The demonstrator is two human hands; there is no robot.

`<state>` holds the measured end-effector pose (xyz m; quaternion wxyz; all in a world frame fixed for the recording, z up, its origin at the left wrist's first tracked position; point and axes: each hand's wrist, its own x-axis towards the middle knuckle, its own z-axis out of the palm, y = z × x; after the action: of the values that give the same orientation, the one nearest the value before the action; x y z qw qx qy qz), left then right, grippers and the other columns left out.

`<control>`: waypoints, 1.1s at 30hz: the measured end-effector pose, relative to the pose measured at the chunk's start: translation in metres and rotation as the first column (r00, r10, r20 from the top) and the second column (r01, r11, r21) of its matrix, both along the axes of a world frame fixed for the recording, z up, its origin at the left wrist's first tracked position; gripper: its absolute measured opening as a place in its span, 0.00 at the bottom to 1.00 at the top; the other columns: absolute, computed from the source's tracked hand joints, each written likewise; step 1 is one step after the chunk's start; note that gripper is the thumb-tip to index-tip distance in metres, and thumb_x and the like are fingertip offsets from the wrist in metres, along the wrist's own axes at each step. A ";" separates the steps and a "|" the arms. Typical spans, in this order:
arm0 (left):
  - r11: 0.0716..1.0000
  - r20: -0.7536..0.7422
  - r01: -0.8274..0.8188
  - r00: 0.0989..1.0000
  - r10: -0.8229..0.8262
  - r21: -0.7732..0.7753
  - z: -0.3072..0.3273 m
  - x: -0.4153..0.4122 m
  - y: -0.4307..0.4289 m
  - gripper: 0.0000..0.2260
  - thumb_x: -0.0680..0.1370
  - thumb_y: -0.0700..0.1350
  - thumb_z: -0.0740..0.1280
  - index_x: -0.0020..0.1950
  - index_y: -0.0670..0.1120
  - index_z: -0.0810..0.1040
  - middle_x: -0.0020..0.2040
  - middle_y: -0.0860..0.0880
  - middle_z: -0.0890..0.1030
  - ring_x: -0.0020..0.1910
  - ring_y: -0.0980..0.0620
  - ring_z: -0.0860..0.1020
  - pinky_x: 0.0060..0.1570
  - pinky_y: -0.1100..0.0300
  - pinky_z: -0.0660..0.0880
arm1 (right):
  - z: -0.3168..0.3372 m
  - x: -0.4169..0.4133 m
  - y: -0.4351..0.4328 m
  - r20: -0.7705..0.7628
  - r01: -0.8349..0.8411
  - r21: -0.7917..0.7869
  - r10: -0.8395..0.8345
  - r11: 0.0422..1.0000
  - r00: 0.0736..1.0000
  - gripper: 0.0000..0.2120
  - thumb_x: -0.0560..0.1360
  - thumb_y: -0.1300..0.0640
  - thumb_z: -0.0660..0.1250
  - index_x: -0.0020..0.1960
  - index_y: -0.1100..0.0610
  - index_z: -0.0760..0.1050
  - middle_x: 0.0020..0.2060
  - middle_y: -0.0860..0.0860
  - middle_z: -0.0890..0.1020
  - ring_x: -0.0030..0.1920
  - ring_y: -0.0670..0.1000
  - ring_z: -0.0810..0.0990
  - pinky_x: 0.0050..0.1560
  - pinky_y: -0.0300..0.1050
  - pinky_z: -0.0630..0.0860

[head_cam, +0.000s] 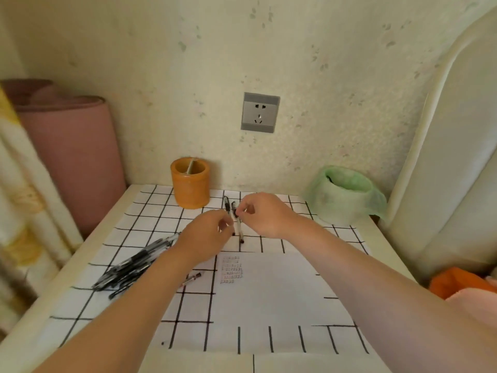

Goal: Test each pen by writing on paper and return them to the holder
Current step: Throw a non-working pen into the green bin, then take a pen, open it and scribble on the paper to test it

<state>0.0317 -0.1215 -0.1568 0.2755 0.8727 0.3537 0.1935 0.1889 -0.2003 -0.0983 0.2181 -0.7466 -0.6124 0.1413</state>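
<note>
Holding two pens side by side, we log the left grip (207, 234) curled round the first pen (227, 207) and the right grip (265, 215) pinching the second pen (240, 232) near its top. Both pens sit between the orange holder (191, 188) and the paper (271, 294). A pile of pens (134, 265) lies left on the checked surface (129, 227); a green bag (347, 196) sits far right.

Body parts in view: left hand (207, 234) and right hand (265, 215), both bare. Left forearm (129, 305) and right forearm (376, 281): bare skin along the entire visible length
</note>
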 end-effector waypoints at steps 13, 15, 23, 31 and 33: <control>0.999 -0.208 -0.019 0.978 0.010 -0.043 -0.001 -0.138 0.013 0.01 0.76 0.52 0.70 0.46 0.58 0.79 0.44 0.58 0.80 0.44 0.59 0.78 0.48 0.57 0.78 | -0.037 -0.118 0.010 -0.038 -0.317 -0.267 0.318 0.910 0.947 0.09 0.72 0.55 0.69 0.49 0.45 0.82 0.47 0.42 0.81 0.49 0.44 0.79 0.54 0.46 0.79; 0.996 -0.252 0.017 0.967 -0.039 -0.090 0.000 -0.144 0.011 0.02 0.74 0.53 0.71 0.44 0.59 0.79 0.43 0.58 0.80 0.43 0.59 0.78 0.48 0.57 0.78 | -0.043 -0.124 0.008 0.003 -0.349 -0.286 0.365 0.892 0.931 0.09 0.71 0.52 0.72 0.50 0.44 0.82 0.48 0.41 0.80 0.49 0.42 0.78 0.54 0.45 0.78; 0.983 -0.267 0.064 0.958 -0.109 -0.173 0.015 -0.158 0.011 0.08 0.73 0.59 0.72 0.47 0.58 0.82 0.45 0.58 0.81 0.40 0.61 0.77 0.43 0.63 0.75 | -0.051 -0.128 0.012 0.079 -0.328 -0.184 0.346 0.927 0.935 0.05 0.74 0.51 0.71 0.50 0.46 0.82 0.47 0.42 0.81 0.49 0.45 0.78 0.53 0.46 0.77; 0.987 -0.302 0.120 0.942 -0.148 -0.111 0.022 -0.149 0.009 0.06 0.79 0.53 0.67 0.53 0.57 0.82 0.42 0.56 0.79 0.36 0.58 0.77 0.36 0.62 0.71 | -0.043 -0.104 -0.002 0.056 -0.230 -0.122 0.238 0.965 0.970 0.08 0.82 0.55 0.60 0.57 0.51 0.77 0.42 0.43 0.77 0.38 0.42 0.74 0.38 0.37 0.69; 0.987 -0.306 0.128 0.940 -0.153 -0.101 0.022 -0.143 0.011 0.07 0.81 0.51 0.65 0.46 0.54 0.82 0.39 0.53 0.81 0.36 0.54 0.78 0.36 0.61 0.72 | -0.042 -0.097 -0.008 0.063 -0.215 -0.116 0.224 0.970 0.973 0.09 0.82 0.55 0.58 0.58 0.51 0.76 0.38 0.43 0.75 0.34 0.42 0.72 0.35 0.38 0.67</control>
<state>-0.1109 -0.1105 -0.1344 0.2637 0.9036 0.3370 0.0185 0.0924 -0.2082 -0.1400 0.1371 -0.6897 -0.6906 0.1691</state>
